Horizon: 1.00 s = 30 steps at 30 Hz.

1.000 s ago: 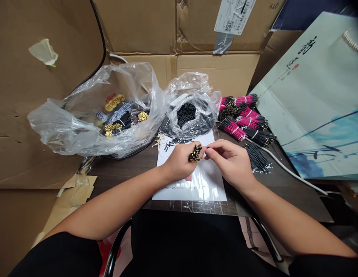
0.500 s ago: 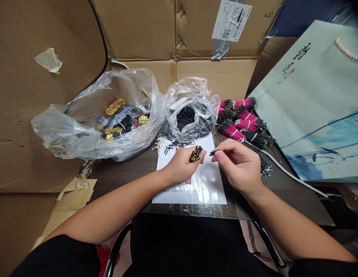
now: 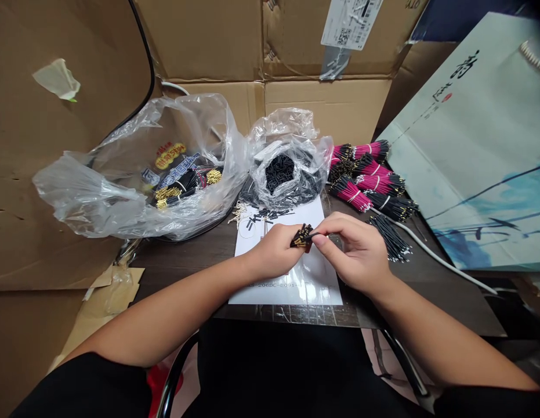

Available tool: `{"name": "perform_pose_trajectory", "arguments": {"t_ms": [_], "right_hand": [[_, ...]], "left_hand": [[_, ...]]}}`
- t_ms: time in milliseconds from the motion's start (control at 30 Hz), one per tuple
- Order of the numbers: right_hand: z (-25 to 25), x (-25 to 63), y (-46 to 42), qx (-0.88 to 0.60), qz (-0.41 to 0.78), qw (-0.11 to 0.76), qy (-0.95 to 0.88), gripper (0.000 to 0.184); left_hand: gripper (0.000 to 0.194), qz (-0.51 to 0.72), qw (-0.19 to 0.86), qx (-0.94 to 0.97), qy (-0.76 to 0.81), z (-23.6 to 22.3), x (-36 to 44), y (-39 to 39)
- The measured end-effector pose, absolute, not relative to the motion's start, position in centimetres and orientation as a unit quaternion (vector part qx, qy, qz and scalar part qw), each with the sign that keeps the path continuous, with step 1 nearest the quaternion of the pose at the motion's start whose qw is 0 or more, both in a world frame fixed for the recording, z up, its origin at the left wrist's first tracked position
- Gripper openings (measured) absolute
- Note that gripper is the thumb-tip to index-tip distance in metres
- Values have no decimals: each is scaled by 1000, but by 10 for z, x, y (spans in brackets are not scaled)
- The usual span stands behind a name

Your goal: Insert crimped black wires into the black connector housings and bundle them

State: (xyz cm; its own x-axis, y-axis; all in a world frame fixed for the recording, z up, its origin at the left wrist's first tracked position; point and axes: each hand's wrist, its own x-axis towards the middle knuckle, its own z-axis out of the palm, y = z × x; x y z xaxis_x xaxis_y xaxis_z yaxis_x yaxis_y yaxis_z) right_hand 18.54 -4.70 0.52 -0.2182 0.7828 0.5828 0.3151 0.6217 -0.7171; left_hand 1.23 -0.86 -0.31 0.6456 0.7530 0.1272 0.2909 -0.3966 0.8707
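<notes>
My left hand (image 3: 276, 251) is closed round a bundle of black wires (image 3: 301, 237), whose ends with gold terminals and black sleeves stick out past the fingers. Between thumb and forefinger, my right hand (image 3: 355, 248) pinches a short black sleeve (image 3: 315, 234), its tip touching the ends of the bundle. Both hands are over a printed white sheet (image 3: 322, 284). Beyond them, loose black sleeves (image 3: 267, 216) lie scattered on the sheet's far part. An opened clear plastic bag (image 3: 291, 136) behind is filled with many more short black sleeves (image 3: 279, 173).
Bundles of pink and black wires (image 3: 374, 174) lie tied at the right, beside a white cable (image 3: 444, 255) and a large paper bag (image 3: 491, 145). A big clear bag (image 3: 122, 203) with gold-tipped wires stands left. Cardboard (image 3: 200, 40) walls the back and left.
My right hand has moved left, bringing the black sleeve from a gap away to the wire ends. My left hand still grips the bundle. The view has shifted slightly.
</notes>
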Motion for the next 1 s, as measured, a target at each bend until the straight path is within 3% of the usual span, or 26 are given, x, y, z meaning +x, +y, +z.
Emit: {"name": "perform_pose_trajectory", "arguments": {"t_ms": [667,1000], "right_hand": [[9,189,-47,-337,184,491,-782,21],[7,189,-44,-343,227,476,-777,16]], "left_hand": [[13,226,450,794,341,-5,11,-6],[11,228,440,803,330,-11,10,-4]]}}
